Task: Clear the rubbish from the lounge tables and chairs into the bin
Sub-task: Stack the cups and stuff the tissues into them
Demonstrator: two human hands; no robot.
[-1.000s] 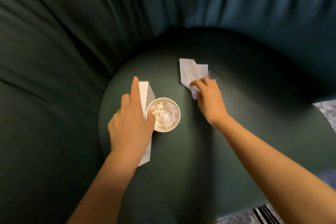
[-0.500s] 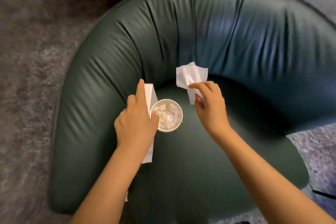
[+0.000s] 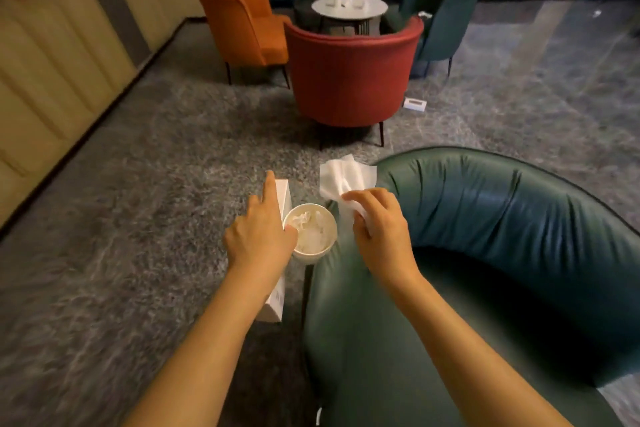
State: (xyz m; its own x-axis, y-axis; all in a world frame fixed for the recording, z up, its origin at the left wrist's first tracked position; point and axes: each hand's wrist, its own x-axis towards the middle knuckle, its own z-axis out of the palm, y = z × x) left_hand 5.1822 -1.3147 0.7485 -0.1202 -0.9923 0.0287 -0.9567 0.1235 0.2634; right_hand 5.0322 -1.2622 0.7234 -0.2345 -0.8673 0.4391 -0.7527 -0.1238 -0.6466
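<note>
My left hand holds a flat white box and a white paper cup together, the index finger stretched along the box. Crumpled tissue fills the cup. My right hand pinches a white tissue just right of the cup. Both hands hang over the left arm of a dark green leather armchair.
Further back stand a red armchair, an orange chair, a dark chair and a green chair around a round white table with cups on it. A white box lies on the grey floor. A beige wall runs along the left.
My right hand lifted the tissue off the green seat. My view rose from the seat to the room, and both hands came back over the chair's left arm.
</note>
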